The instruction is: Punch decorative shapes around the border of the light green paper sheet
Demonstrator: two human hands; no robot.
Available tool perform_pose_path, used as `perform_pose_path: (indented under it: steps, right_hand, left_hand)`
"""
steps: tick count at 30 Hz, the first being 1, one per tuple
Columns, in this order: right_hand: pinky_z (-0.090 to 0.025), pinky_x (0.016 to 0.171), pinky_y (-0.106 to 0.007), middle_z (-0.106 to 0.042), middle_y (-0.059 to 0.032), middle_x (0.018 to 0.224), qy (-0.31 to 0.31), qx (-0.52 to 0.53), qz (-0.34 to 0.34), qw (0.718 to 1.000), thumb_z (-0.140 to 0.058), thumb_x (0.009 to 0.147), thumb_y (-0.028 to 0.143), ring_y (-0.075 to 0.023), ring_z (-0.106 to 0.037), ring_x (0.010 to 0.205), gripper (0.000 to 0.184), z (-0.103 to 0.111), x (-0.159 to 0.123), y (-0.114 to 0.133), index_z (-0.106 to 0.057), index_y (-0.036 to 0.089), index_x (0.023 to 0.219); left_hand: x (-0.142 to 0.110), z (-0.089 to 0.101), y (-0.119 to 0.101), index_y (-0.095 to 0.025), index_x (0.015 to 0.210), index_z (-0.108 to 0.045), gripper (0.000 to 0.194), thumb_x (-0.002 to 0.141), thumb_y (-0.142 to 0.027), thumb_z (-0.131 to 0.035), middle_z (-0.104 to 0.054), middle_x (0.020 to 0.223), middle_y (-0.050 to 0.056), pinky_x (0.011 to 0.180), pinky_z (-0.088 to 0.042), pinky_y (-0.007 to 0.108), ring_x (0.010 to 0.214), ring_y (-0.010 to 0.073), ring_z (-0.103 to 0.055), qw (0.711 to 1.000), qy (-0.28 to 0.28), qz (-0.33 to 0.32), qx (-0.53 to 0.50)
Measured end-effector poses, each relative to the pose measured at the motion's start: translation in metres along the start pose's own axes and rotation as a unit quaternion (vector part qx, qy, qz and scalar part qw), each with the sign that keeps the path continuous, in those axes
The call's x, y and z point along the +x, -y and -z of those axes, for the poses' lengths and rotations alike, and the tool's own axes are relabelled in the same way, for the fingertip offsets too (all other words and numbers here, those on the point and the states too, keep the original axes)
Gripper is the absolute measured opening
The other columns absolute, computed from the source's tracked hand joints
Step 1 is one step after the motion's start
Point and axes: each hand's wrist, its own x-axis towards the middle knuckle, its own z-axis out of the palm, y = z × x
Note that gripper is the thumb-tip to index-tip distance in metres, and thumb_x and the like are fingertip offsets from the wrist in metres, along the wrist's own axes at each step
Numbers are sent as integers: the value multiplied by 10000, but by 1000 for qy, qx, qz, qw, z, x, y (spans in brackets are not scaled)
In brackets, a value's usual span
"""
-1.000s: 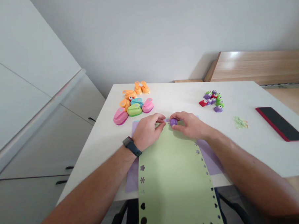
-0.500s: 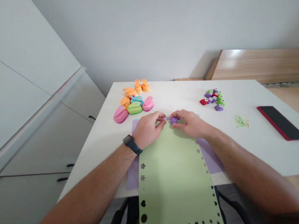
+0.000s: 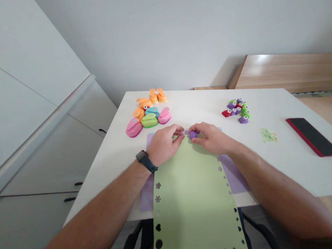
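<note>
A green sheet of paper (image 3: 195, 196), with shaped holes along its side and near edges, lies partly over a purple sheet (image 3: 234, 174) and hangs past the table's front edge. At its far edge my right hand (image 3: 209, 137) grips a small purple craft punch (image 3: 193, 134) between thumb and fingers. My left hand (image 3: 165, 143), a dark watch on its wrist, pinches the same far edge just left of the punch. Part of that edge is hidden by my fingers.
Larger lever punches in orange, pink, green and blue (image 3: 149, 120) stand at the back left. Small eyed punches (image 3: 237, 109) cluster at the back right. Nearby are green paper scraps (image 3: 269, 135) and a black, red-edged flat object (image 3: 313, 136) on the white table (image 3: 198, 106).
The near end of the green sheet has shifted slightly downward in view. Both hands keep nearly the same place and grip.
</note>
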Motion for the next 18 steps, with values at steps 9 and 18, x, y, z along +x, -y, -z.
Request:
perform_pose_path:
  steps: [9, 18]
  right_hand:
    - [-447, 883, -343, -714, -77, 1095, -12, -4, 5, 1000, -660, 898, 266, -236, -626, 991, 248, 1, -1, 0, -684, 196, 1134]
    - [-449, 871, -334, -731, -78, 1121, -18, -3, 11, 1000, -663, 878, 219, -240, -644, 993, 266, 1, -1, 2, -692, 197, 1141]
  left_hand:
    - [0, 10, -8, -188, 1182, -638, 314, 890, -300, -666, -760, 1106, 78, 907, -545, 382, 1010, 228, -719, 995, 4, -74, 59]
    - [19, 9, -27, -204, 1159, -648, 470, 818, -507, -763, -748, 1094, 103, 922, -507, 436, 1021, 309, -698, 982, 61, -106, 141]
